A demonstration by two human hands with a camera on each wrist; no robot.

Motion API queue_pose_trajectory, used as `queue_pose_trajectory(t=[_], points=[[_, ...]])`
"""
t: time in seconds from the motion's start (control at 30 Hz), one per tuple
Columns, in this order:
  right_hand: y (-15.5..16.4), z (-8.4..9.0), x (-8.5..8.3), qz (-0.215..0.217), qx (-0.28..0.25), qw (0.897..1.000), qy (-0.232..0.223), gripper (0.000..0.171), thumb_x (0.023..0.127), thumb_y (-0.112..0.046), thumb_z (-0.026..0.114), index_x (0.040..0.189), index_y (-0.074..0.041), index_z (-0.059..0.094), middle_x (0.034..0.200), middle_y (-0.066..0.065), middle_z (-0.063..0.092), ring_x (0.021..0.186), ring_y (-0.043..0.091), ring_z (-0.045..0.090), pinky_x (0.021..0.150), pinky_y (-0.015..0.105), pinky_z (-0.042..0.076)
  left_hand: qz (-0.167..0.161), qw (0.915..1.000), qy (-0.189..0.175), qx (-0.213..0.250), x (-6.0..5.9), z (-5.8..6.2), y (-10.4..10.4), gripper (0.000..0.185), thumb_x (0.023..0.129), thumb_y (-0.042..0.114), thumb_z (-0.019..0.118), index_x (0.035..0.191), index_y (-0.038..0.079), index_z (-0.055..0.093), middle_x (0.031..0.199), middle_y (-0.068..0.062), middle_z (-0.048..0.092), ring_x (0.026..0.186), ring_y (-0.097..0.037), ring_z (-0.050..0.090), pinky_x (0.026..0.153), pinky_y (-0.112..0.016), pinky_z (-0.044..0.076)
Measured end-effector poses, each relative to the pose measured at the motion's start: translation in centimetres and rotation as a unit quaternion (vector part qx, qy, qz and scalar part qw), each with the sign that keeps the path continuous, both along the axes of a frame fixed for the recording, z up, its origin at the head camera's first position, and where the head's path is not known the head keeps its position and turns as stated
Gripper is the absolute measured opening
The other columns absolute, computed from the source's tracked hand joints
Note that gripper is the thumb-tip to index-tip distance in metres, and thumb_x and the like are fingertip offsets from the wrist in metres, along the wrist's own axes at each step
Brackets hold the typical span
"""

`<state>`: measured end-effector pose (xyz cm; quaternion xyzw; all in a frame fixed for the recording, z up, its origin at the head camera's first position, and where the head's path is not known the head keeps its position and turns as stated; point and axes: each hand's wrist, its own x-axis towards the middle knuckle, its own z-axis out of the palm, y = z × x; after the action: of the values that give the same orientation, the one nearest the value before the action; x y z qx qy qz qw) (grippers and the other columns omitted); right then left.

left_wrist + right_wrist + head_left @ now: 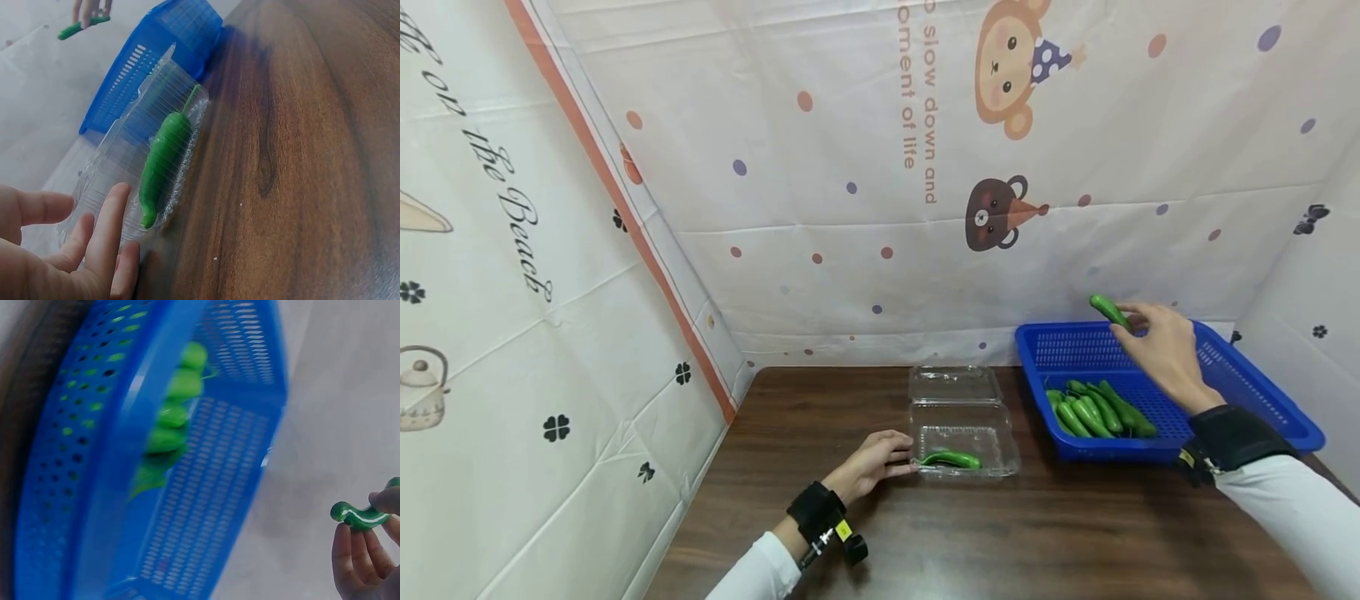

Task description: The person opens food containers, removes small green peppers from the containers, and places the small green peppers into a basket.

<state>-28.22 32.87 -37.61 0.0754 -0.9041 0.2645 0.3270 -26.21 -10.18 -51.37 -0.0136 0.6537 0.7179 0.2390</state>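
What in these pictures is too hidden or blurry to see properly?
- Peppers in the blue basket: smeared by motion blur in the right wrist view, uncountable.
- Held pepper: the frame edge and fingers cut it off there.
- Left hand: the left wrist view's edge crops its palm.

Green pepper (pixel 1108 311) aloft over basket; another (pixel 951 458) in clamshell.

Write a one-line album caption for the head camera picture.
Right hand lifts a green pepper above the blue basket; left hand steadies a clear box.
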Motion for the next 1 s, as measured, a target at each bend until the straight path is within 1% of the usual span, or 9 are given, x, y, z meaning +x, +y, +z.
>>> queue_pose_trajectory(t=[0.13, 0.23, 0.3, 0.37, 0.47, 0.63, 0.8, 0.9, 1.0], points=[[1.0, -1.2, 0.1, -0.005, 0.01, 1.0, -0.023, 0.034, 0.092, -0.003, 0.07, 0.122, 0.01, 0.065, 0.1, 0.038, 0.065, 0.086, 0.05, 0.064, 0.066, 0.059, 0.05, 0.0, 1.0, -0.001, 0.0, 0.0, 0.0, 0.0, 0.02, 0.104, 0.012, 0.056, 0.116, -0.004, 0.058, 0.118, -0.014, 0.06, 0.108, -0.024, 0.062, 0.096, -0.037, 0.064], [1.5, -2.1, 0.1, -0.003, 0.023, 0.999, -0.04, 0.033, 0.091, -0.003, 0.071, 0.12, 0.011, 0.065, 0.096, 0.037, 0.066, 0.077, 0.045, 0.064, 0.054, 0.046, 0.051, -0.001, 1.0, -0.003, 0.001, 0.0, -0.1, 0.0, 0.021, 0.104, 0.012, 0.056, 0.116, -0.004, 0.058, 0.117, -0.014, 0.06, 0.109, -0.024, 0.061, 0.096, -0.037, 0.064], [1.6, -2.7, 0.1, 0.003, 0.03, 0.998, -0.058, 0.033, 0.091, -0.003, 0.072, 0.12, 0.012, 0.065, 0.093, 0.035, 0.067, 0.072, 0.04, 0.063, 0.05, 0.036, 0.048, 0.0, 1.0, -0.001, 0.001, 0.0, -0.1, 0.0, 0.02, 0.104, 0.012, 0.056, 0.116, -0.004, 0.058, 0.117, -0.013, 0.059, 0.108, -0.024, 0.061, 0.096, -0.037, 0.064], [1.7, -3.3, 0.1, 0.016, 0.034, 0.996, -0.085, 0.033, 0.091, -0.004, 0.071, 0.119, 0.013, 0.065, 0.091, 0.034, 0.068, 0.069, 0.035, 0.063, 0.049, 0.03, 0.047, 0.002, 1.0, -0.001, 0.001, -0.1, -0.1, 0.0, 0.019, 0.103, 0.012, 0.057, 0.114, -0.003, 0.059, 0.116, -0.013, 0.059, 0.108, -0.024, 0.061, 0.096, -0.037, 0.064], [1.6, -4.3, 0.1, 0.032, 0.042, 0.988, -0.145, 0.033, 0.092, -0.005, 0.071, 0.117, 0.015, 0.064, 0.089, 0.032, 0.069, 0.066, 0.03, 0.064, 0.049, 0.032, 0.049, 0.006, 1.0, -0.001, 0.003, -0.1, 0.0, 0.0, 0.017, 0.103, 0.012, 0.057, 0.113, -0.002, 0.059, 0.116, -0.013, 0.059, 0.107, -0.025, 0.06, 0.096, -0.038, 0.064], [1.6, -5.6, 0.0, 0.052, 0.059, 0.969, -0.232, 0.034, 0.091, -0.006, 0.07, 0.116, 0.017, 0.063, 0.086, 0.029, 0.07, 0.072, 0.035, 0.066, 0.055, 0.045, 0.057, 0.006, 1.0, -0.002, 0.002, -0.2, 0.1, 0.0, 0.02, 0.104, 0.011, 0.055, 0.116, -0.004, 0.059, 0.116, -0.013, 0.058, 0.109, -0.025, 0.06, 0.096, -0.037, 0.064], [1.5, -6.6, 0.0, 0.074, 0.069, 0.956, -0.274, 0.034, 0.089, -0.005, 0.071, 0.113, 0.018, 0.064, 0.086, 0.026, 0.069, 0.074, 0.035, 0.066, 0.057, 0.044, 0.057, 0.008, 1.0, -0.002, 0.004, -0.1, 0.0, 0.2, 0.013, 0.103, 0.01, 0.056, 0.109, -0.001, 0.06, 0.114, -0.012, 0.058, 0.104, -0.023, 0.06, 0.095, -0.036, 0.064], [1.3, -6.6, 0.0, 0.081, 0.072, 0.951, -0.289, 0.035, 0.089, -0.006, 0.073, 0.113, 0.017, 0.064, 0.085, 0.025, 0.069, 0.073, 0.033, 0.065, 0.057, 0.044, 0.057, 0.009, 0.9999, -0.004, 0.007, 0.0, -0.1, 0.3, 0.009, 0.102, 0.01, 0.057, 0.105, 0.002, 0.06, 0.113, -0.012, 0.058, 0.103, -0.022, 0.059, 0.094, -0.036, 0.064], [1.1, -6.5, 0.0, 0.082, 0.07, 0.947, -0.303, 0.037, 0.089, -0.008, 0.075, 0.114, 0.017, 0.064, 0.087, 0.026, 0.069, 0.075, 0.034, 0.066, 0.059, 0.044, 0.058, 0.009, 0.9999, -0.005, 0.007, 0.0, -0.1, 0.2, 0.01, 0.102, 0.01, 0.057, 0.107, 0.001, 0.06, 0.114, -0.013, 0.058, 0.103, -0.023, 0.06, 0.094, -0.035, 0.064]])
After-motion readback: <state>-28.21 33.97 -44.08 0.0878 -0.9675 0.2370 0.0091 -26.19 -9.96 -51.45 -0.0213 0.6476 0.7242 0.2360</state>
